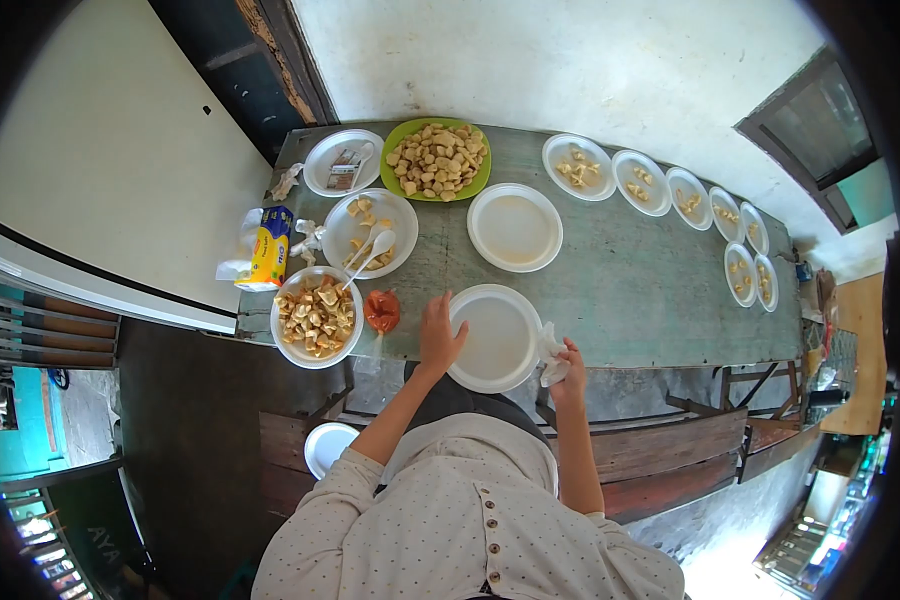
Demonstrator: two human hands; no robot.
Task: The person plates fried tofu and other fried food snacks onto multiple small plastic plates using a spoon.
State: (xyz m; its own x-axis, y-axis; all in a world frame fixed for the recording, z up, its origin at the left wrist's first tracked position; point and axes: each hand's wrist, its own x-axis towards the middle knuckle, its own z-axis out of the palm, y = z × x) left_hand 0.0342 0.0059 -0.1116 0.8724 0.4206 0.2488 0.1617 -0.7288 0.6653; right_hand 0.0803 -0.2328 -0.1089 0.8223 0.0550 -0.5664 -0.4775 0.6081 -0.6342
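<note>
Far to the left of the plate (498,342) before me, low down, a dark panel (103,545) carries the letters "AYA". Nearer to that plate, still on its left, stands one yellow-and-blue tissue pack (271,248); its print is too small to read. Two crumpled tissues (309,239) lie just to the pack's right. Left of my plate on the surface (630,290) sits one bowl (279,342) of cut, browned pieces; beyond it, one white plate (339,238) bears more pieces and two white spoons (381,241). Farther off, another white plate (316,166) holds a printed packet (346,168), unreadable from here, and one spoon (364,155). One bag of red sauce (381,311) lies just right of the bowl. Beyond my plate, to the left, one green plate (398,131) is heaped with pale pieces. My left hand (440,335) is open at my plate's left rim; I cannot tell whether it presses it. Directly beyond my plate is one more white plate (515,228). At its right side my right hand (568,370) pinches one white tissue (551,353). Away to its right, I count seven small-portion plates (600,178).
</note>
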